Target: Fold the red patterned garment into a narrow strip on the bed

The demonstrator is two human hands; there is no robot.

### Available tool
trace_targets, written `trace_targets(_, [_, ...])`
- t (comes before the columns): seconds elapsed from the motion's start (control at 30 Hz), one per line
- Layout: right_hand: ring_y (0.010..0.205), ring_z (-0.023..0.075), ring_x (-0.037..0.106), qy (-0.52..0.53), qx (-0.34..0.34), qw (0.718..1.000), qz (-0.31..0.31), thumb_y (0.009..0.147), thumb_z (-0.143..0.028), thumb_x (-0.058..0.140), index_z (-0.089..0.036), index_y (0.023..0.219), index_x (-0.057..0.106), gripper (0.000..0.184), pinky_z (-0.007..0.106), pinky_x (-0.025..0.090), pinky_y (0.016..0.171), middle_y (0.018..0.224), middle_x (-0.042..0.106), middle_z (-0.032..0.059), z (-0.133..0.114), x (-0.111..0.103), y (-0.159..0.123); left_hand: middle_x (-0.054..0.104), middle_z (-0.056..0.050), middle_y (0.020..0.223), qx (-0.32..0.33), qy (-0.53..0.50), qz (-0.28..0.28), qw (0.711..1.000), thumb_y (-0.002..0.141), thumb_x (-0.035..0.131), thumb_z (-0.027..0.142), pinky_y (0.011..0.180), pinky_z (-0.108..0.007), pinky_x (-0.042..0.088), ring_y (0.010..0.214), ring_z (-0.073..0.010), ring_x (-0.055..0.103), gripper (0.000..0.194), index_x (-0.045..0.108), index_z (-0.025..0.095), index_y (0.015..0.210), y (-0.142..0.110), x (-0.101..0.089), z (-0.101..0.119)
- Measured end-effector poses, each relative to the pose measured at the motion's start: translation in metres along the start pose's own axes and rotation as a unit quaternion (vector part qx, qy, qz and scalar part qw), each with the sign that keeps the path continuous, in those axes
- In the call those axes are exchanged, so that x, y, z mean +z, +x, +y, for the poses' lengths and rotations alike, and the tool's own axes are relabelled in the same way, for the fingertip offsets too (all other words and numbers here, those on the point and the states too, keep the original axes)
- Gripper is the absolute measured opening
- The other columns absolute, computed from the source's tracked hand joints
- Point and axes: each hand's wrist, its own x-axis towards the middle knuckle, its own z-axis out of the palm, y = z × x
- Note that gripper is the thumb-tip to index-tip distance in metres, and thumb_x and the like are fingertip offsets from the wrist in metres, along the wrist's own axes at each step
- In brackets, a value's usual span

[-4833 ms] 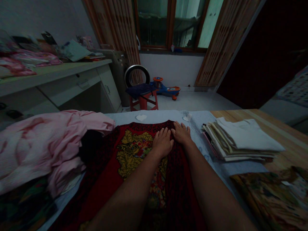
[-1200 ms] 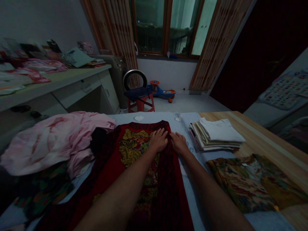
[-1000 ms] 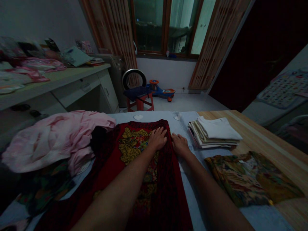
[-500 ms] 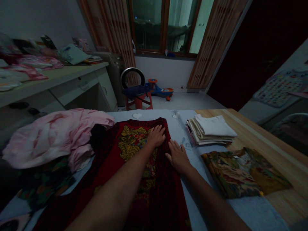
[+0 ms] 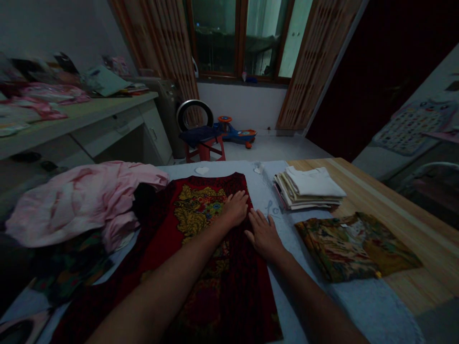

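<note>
A dark red garment (image 5: 201, 248) with a gold floral panel lies spread flat on the grey-blue cloth covering the table (image 5: 362, 306). My left hand (image 5: 234, 208) rests flat on the garment near its upper right part, fingers stretched out. Just below and to the right, my right hand (image 5: 263, 231) lies flat on the garment's right edge, fingers spread. Neither hand holds anything.
A heap of pink clothes (image 5: 79, 200) lies at the left. A stack of folded light garments (image 5: 308, 187) and a folded patterned cloth (image 5: 353, 246) sit to the right on the wooden tabletop (image 5: 401, 215). Beyond are a desk (image 5: 89, 124), a red stool (image 5: 204, 143) and a toy car (image 5: 234, 134).
My right hand has slid down the garment's right edge toward me, away from the left hand. The left hand has stayed near the top. The view has shifted slightly.
</note>
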Motion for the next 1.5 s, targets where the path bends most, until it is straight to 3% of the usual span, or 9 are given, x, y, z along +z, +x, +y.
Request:
trace_targets(0.13, [0.148, 0.0276, 0.018, -0.002, -0.002, 1.0, -0.012, 0.096, -0.046, 0.04, -0.019, 0.153, 0.028, 0.064, 0.055, 0.016, 0.117, 0.16, 0.022, 0.0086, 0.001, 0.0, -0.01, 0.036, -0.009, 0.156, -0.003, -0.002, -0.016, 1.0, 0.098, 0.031, 0.031, 0.118, -0.045, 0.026, 0.145, -0.0223, 0.03, 0.049, 0.041, 0.018, 0.144, -0.015, 0.007, 0.007])
trace_targets(0.33, [0.149, 0.0277, 0.015, 0.005, -0.005, 0.999, -0.04, 0.095, -0.046, 0.041, -0.019, 0.153, 0.029, 0.065, 0.054, 0.015, 0.117, 0.16, 0.021, 0.007, 0.001, -0.003, -0.028, 0.036, -0.008, 0.156, -0.007, -0.009, -0.001, 1.0, 0.097, 0.033, 0.033, 0.118, -0.046, 0.025, 0.145, -0.0222, 0.029, 0.05, 0.04, 0.019, 0.145, -0.015, 0.012, 0.006])
trace_targets(0.5, [0.148, 0.0281, 0.015, 0.008, 0.005, 0.999, -0.037, 0.096, -0.043, 0.04, -0.019, 0.152, 0.031, 0.062, 0.055, 0.014, 0.118, 0.16, 0.021, 0.0059, -0.004, -0.004, -0.037, 0.041, -0.01, 0.153, -0.016, 0.013, 0.056, 0.998, 0.096, 0.038, 0.032, 0.117, -0.045, 0.024, 0.141, -0.0236, 0.035, 0.045, 0.048, 0.018, 0.138, -0.021, 0.001, 0.015])
trace_targets(0.6, [0.148, 0.0274, 0.019, 0.01, 0.006, 0.999, -0.03, 0.097, -0.04, 0.039, -0.019, 0.151, 0.033, 0.058, 0.054, 0.016, 0.117, 0.16, 0.024, 0.0068, -0.005, -0.005, -0.041, 0.05, -0.01, 0.146, -0.009, 0.016, 0.086, 0.996, 0.097, 0.037, 0.029, 0.115, -0.043, 0.029, 0.134, -0.0233, 0.044, 0.042, 0.052, 0.018, 0.134, -0.043, -0.009, 0.028])
trace_targets(0.67, [0.147, 0.027, 0.02, 0.011, 0.003, 1.0, -0.026, 0.097, -0.039, 0.039, -0.019, 0.15, 0.034, 0.057, 0.053, 0.017, 0.117, 0.159, 0.025, 0.0072, -0.005, -0.006, -0.044, 0.054, -0.01, 0.142, -0.002, 0.007, 0.064, 0.998, 0.096, 0.037, 0.025, 0.114, -0.042, 0.031, 0.131, -0.0227, 0.047, 0.041, 0.053, 0.017, 0.133, -0.067, -0.013, 0.038])
trace_targets(0.77, [0.147, 0.0271, 0.022, 0.008, 0.002, 1.0, -0.024, 0.097, -0.037, 0.038, -0.019, 0.15, 0.035, 0.055, 0.052, 0.018, 0.117, 0.159, 0.026, 0.0072, -0.006, -0.007, -0.049, 0.048, -0.011, 0.148, 0.01, 0.001, 0.003, 1.0, 0.095, 0.038, 0.024, 0.116, -0.044, 0.028, 0.138, -0.0243, 0.041, 0.045, 0.048, 0.015, 0.138, -0.106, -0.01, 0.048])
trace_targets(0.9, [0.146, 0.027, 0.023, 0.003, -0.002, 1.0, -0.017, 0.098, -0.035, 0.037, -0.019, 0.149, 0.038, 0.053, 0.051, 0.019, 0.117, 0.158, 0.028, 0.0067, -0.006, -0.006, -0.055, 0.036, -0.008, 0.156, 0.015, -0.003, -0.016, 1.0, 0.097, 0.037, 0.035, 0.119, -0.046, 0.025, 0.145, -0.0238, 0.03, 0.053, 0.039, 0.015, 0.146, -0.14, 0.001, 0.055])
trace_targets(1.2, [0.147, 0.0283, 0.021, -0.011, -0.021, 1.0, -0.005, 0.098, -0.035, 0.04, -0.021, 0.15, 0.035, 0.054, 0.053, 0.02, 0.116, 0.158, 0.028, 0.0064, -0.002, -0.001, -0.077, 0.036, -0.008, 0.156, 0.02, 0.001, 0.012, 1.0, 0.097, 0.039, 0.037, 0.119, -0.047, 0.025, 0.145, -0.0234, 0.03, 0.053, 0.039, 0.016, 0.145, -0.143, 0.004, 0.055])
trace_targets(1.5, [0.146, 0.0234, 0.025, 0.047, -0.046, 0.998, 0.007, 0.096, -0.024, 0.038, -0.021, 0.149, 0.036, 0.053, 0.052, 0.023, 0.115, 0.157, 0.032, 0.0078, -0.011, -0.009, -0.095, 0.045, -0.01, 0.15, 0.067, -0.024, 0.017, 0.997, 0.097, 0.037, 0.025, 0.116, -0.046, 0.029, 0.14, -0.0237, 0.038, 0.042, 0.048, 0.017, 0.137, -0.162, -0.015, 0.068])
